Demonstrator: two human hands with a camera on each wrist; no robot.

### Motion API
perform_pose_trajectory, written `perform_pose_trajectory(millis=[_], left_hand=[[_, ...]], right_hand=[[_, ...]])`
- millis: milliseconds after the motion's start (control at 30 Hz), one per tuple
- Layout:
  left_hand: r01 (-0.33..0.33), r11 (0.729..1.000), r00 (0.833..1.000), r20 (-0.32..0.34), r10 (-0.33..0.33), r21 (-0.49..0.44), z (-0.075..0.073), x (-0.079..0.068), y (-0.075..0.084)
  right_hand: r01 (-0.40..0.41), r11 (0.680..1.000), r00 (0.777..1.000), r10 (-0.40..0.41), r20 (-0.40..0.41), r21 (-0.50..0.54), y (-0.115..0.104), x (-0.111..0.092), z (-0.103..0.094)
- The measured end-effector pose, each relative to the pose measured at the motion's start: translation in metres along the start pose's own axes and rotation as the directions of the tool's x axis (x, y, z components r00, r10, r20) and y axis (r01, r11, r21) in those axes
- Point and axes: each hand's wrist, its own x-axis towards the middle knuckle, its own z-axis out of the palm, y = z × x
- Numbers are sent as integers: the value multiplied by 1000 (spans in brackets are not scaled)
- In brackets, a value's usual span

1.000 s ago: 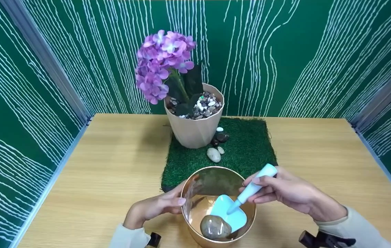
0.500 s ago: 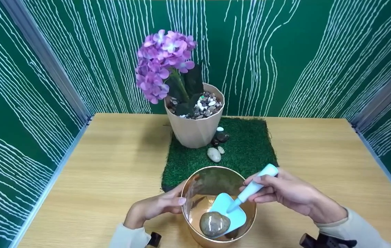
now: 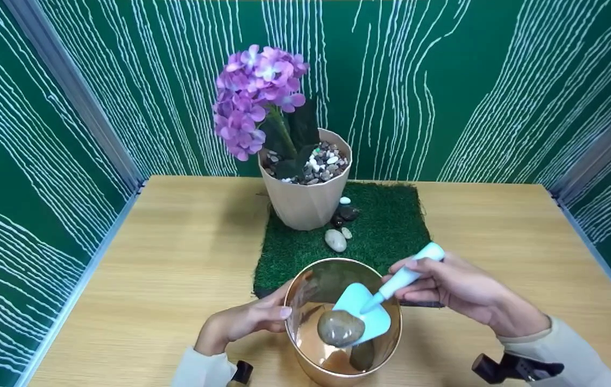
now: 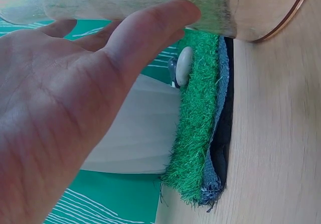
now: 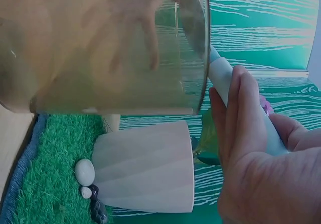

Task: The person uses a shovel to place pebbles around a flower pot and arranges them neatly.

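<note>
An amber see-through bowl [image 3: 332, 282] stands on the table near its front. My left hand [image 3: 249, 322] holds its left side, thumb on the near side and fingers spread round the far side [image 5: 145, 23]. My right hand [image 3: 461, 293] grips the handle of a light blue shovel [image 5: 220, 78], whose blade slants down inside the bowl. On the blade lies a large brownish-grey stone [image 3: 340, 328], raised above the bowl's bottom. A darker stone [image 3: 362, 356] sits at the bottom, partly hidden by the blade.
Behind the bowl, a green turf mat [image 3: 386, 231] carries a beige flower pot [image 3: 305, 207] with purple flowers [image 3: 257, 97] and pebbles inside. Beside the pot lie a pale stone [image 3: 335, 240], a dark stone [image 3: 348, 213] and other small pebbles. Green patterned walls [image 3: 391, 80] enclose the table.
The shovel's blade has slid under the large stone and lifted it off the bowl's bottom. My right hand has moved slightly up and right. My left hand stays on the bowl.
</note>
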Motion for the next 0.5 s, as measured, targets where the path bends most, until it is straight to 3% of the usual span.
perform_pose_trajectory(millis=[500], left_hand=[[15,1000,1000,-4,-15,-10,0,0,0]], right_hand=[[75,996,995,-71,-71,55,-25,-1,-24]])
